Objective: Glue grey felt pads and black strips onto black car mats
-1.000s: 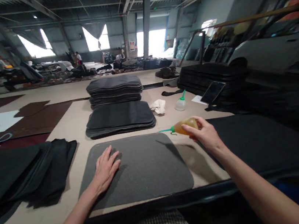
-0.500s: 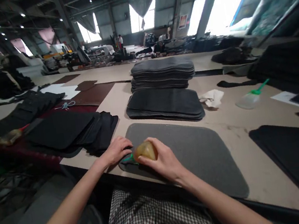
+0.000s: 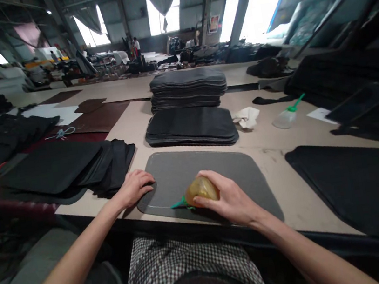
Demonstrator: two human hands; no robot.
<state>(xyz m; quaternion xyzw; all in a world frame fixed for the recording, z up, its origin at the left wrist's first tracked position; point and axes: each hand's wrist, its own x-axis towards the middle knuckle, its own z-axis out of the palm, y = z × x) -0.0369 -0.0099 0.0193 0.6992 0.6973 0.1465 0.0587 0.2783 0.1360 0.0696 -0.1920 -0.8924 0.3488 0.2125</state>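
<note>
My right hand [image 3: 230, 197] is wrapped round a yellowish squeeze bottle [image 3: 200, 191], tilted so that its green nozzle points left, low over a grey rounded panel [image 3: 228, 165]. Along the panel's left and near edges runs a thin pale line, which looks like glue. My left hand [image 3: 135, 187] lies with fingers stretched out on the panel's left end, holding nothing. Just beyond the panel sits a stack of dark rounded panels [image 3: 191, 127].
Behind stands a taller stack of panels [image 3: 187, 88]. To the right are crumpled paper [image 3: 247, 117], a clear bottle with green nozzle [image 3: 285, 119] and black panels [image 3: 350, 185]. More black pieces [image 3: 55, 168] lie left. A person [image 3: 136, 47] stands far off.
My right hand has moved the bottle rightward along the panel's near edge, away from my left hand. A pale line now shows at the left end. The view has shifted.
</note>
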